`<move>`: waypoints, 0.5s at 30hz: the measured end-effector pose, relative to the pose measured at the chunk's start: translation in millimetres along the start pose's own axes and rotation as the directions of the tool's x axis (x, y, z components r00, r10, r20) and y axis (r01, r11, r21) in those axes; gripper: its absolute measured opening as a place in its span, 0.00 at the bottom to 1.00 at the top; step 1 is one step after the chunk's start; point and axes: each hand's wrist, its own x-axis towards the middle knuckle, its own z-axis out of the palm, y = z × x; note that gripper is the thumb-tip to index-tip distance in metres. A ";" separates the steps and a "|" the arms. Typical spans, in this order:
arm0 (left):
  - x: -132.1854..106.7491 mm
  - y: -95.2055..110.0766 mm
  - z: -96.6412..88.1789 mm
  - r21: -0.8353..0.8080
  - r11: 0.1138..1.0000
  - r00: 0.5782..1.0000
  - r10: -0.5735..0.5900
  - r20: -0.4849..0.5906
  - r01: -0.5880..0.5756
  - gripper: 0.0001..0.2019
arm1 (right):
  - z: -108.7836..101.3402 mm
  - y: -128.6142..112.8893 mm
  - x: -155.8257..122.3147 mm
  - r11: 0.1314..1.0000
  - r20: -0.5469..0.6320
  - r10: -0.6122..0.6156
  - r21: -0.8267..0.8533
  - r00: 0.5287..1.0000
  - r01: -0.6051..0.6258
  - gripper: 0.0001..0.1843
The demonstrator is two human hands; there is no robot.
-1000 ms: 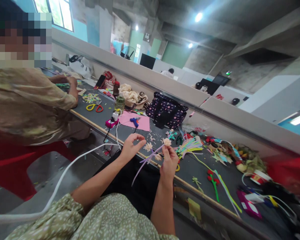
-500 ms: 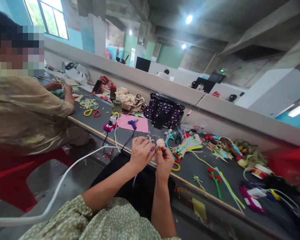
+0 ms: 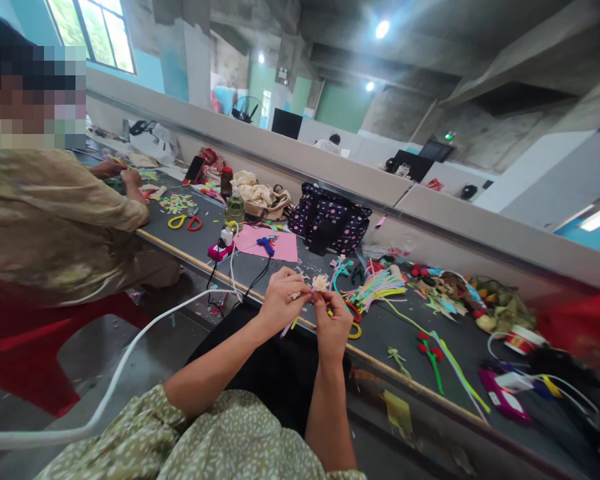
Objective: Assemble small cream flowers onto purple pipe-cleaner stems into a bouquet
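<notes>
Over the table's front edge my hands meet at a small cream flower (image 3: 321, 283) of thin ruffled petals. My left hand (image 3: 283, 295) is closed, fingertips pinched at the flower's base; a small pale piece shows between its fingers, too small to name. Below it hang thin lilac and yellow strips (image 3: 289, 327). My right hand (image 3: 333, 320) pinches the flower from underneath with thumb and fingers. Just right of that hand lie scissors (image 3: 354, 330) with red and yellow handles, partly hidden. A bundle of coloured pipe cleaners (image 3: 377, 288) lies beyond them.
A blue glue gun (image 3: 266, 245) rests on a pink sheet (image 3: 245, 240). Behind stands a dotted dark bag (image 3: 330, 217). A white cable (image 3: 145, 327) crosses at left, near a magenta power strip (image 3: 221, 251). A co-worker (image 3: 55, 220) sits at the left.
The flower's petals look more spread and ruffled now. My left hand has turned slightly, and a small pale piece and a yellow strip have come into view by it.
</notes>
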 end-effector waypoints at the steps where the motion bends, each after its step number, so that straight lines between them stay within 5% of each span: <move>1: 0.3 -1.6 0.1 -0.039 0.999 1.000 -0.014 0.006 0.014 0.05 | -0.8 0.2 0.4 1.000 0.015 -0.001 0.007 1.000 0.001 0.11; 8: 2.4 -4.7 -1.2 -0.264 0.957 0.992 -0.109 0.058 0.121 0.04 | -5.8 2.2 3.2 0.997 0.083 0.012 0.081 0.996 -0.018 0.11; 15: 6.3 -7.1 -2.2 -0.404 0.889 0.971 -0.149 0.187 0.215 0.07 | -2.9 11.0 4.3 0.942 0.110 0.134 0.295 0.985 -0.161 0.12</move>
